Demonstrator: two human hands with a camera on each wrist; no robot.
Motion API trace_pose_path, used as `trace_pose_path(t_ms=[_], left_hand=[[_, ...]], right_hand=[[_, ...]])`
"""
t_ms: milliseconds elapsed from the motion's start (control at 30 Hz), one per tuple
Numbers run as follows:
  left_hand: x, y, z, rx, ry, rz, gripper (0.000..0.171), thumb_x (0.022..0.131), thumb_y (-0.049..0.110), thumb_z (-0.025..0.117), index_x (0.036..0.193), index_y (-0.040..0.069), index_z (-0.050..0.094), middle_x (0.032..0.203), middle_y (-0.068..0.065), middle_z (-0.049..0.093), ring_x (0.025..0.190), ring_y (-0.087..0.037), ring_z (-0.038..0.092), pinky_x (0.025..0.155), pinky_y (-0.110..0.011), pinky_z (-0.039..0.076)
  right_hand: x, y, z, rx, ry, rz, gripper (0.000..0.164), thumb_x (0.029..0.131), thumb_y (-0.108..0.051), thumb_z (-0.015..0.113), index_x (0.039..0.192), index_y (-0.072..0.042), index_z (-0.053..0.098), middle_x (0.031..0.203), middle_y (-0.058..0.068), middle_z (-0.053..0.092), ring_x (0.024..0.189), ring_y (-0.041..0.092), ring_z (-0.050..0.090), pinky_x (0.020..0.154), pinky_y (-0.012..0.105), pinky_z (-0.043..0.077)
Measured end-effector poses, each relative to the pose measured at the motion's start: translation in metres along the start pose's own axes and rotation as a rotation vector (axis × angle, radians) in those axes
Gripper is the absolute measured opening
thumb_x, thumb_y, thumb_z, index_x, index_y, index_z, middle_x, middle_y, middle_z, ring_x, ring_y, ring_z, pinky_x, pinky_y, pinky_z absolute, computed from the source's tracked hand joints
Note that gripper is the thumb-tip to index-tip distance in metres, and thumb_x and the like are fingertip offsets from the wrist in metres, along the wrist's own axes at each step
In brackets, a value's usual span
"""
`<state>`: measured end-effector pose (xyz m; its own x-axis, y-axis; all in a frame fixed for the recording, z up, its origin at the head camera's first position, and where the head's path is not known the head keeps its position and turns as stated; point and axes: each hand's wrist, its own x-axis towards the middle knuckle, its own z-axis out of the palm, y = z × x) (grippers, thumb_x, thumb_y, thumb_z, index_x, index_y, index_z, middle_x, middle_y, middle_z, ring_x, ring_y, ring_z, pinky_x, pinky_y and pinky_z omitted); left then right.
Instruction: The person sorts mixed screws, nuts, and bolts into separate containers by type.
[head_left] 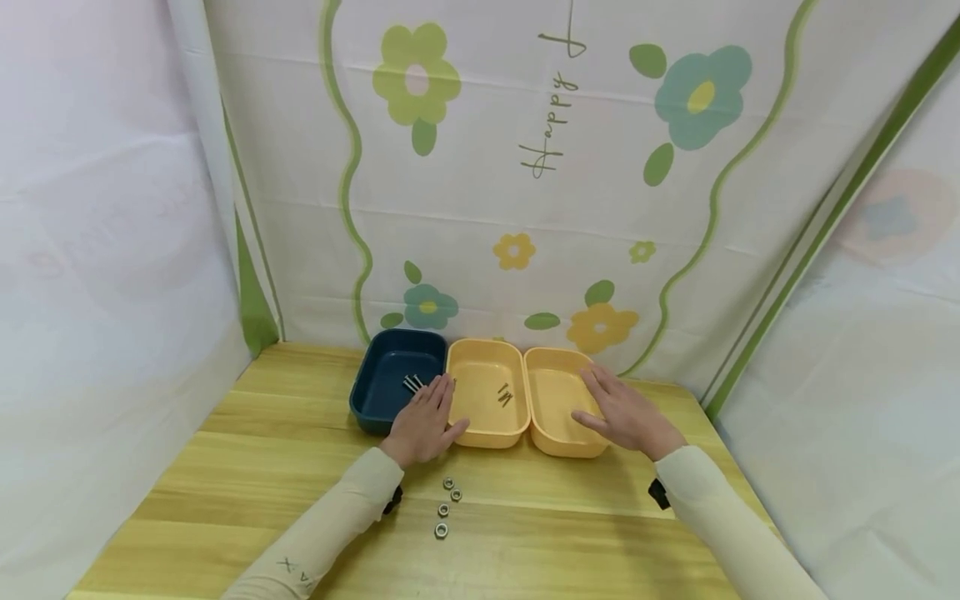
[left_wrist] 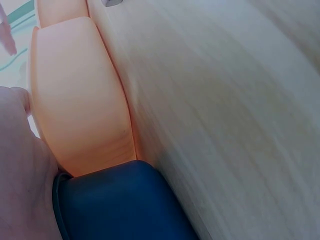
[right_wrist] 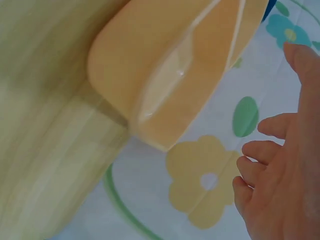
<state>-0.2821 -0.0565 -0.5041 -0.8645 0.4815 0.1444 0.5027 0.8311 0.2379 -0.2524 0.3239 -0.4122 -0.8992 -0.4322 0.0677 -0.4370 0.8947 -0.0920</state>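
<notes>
My left hand [head_left: 422,427] is over the seam between a dark blue bin [head_left: 386,367] and the middle yellow bin [head_left: 480,412], fingers straight and thumb spread. Close to its fingertips, several long screws [head_left: 412,384] lie in the blue bin, partly hidden by the hand. Shorter screws [head_left: 505,395] rest on the floor of the middle bin. Over the right side of the other yellow bin [head_left: 553,408] is my right hand [head_left: 626,417], its fingers extended and thumb apart. In the right wrist view that hand [right_wrist: 280,175] holds nothing, its fingers loosely bent.
Several hex nuts [head_left: 441,536] lie in a loose line on the wooden table [head_left: 540,533], in front of the middle bin. The three bins stand side by side along the back edge. A flower-print cloth [head_left: 480,192] hangs behind them, and white cloth walls flank both sides.
</notes>
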Motion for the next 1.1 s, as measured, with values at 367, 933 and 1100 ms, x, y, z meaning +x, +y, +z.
trace_pose_path(t_ms=[367,933,1100], left_hand=[[0.0,0.001,0.0,0.018,0.0,-0.007,0.082,0.111,0.056,0.038,0.166,-0.004,0.023,0.176,-0.02,0.021,0.165,-0.034,0.021,0.134,-0.049,0.023],[0.002,0.0,-0.001,0.005,-0.011,0.015,0.083,0.111,0.055,0.039,0.165,-0.006,0.023,0.176,-0.022,0.02,0.164,-0.036,0.021,0.133,-0.051,0.023],[0.005,-0.004,-0.002,-0.033,-0.073,0.002,0.087,0.111,0.06,0.035,0.167,-0.003,0.017,0.177,-0.02,0.013,0.166,-0.036,0.013,0.135,-0.052,0.018]], right_hand=[[-0.013,0.025,0.036,0.021,0.039,0.106,0.091,0.109,-0.057,0.048,0.164,0.009,0.02,0.173,0.03,0.018,0.16,0.05,0.022,0.127,0.068,0.023],[-0.012,0.034,0.084,0.028,0.085,0.139,0.094,0.108,-0.059,0.046,0.161,0.015,0.023,0.17,0.035,0.022,0.159,0.051,0.023,0.128,0.066,0.024],[-0.011,0.036,0.089,0.046,0.072,0.15,0.096,0.108,-0.061,0.044,0.163,0.013,0.018,0.172,0.033,0.017,0.161,0.049,0.018,0.129,0.066,0.022]])
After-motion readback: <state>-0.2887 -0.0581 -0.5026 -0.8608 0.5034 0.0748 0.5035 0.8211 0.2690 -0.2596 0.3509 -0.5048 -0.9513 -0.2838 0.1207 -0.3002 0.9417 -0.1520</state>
